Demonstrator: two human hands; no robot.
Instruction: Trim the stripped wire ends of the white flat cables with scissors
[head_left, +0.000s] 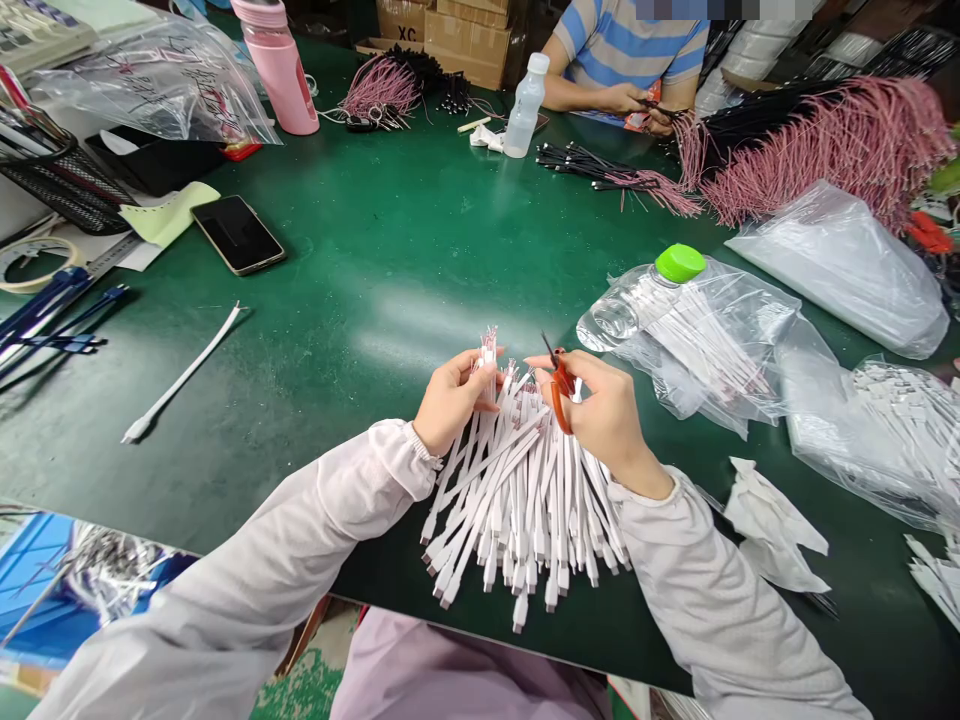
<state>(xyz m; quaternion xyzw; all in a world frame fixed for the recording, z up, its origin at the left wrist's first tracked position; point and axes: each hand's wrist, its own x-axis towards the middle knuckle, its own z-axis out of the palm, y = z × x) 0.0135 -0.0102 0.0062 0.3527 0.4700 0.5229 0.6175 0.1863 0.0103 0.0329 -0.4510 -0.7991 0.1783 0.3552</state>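
We sit at a green-topped table [360, 250] with a fan of flat white cables [525, 530] at six o'clock, just in front of us. Its connector ends splay toward us, while its thin ends gather up between our hands. Our left hand [452, 400] is curled nearly closed, with thumb and fingers pinching the top of the bundle where fine pinkish wire ends poke out (those ends are too small to read clearly). Our right hand [592, 410] is half closed around small orange-handled scissors [561, 392], whose blades point up and to the left, close by those wire ends. A firm pinch serves best here, keeping the fine ends standing clear of the bundle while the blades stay close in and steady.

At two o'clock, a clear plastic bag [697, 350] of more white cables lies beside a bottle with a green cap [680, 263]. At one o'clock, across the table, another person's hands [637, 105] work near a mass of pink-wired bundles [825, 150]. A smartphone [238, 234] lies at eleven o'clock, and a lone white cable [180, 375] lies at ten.
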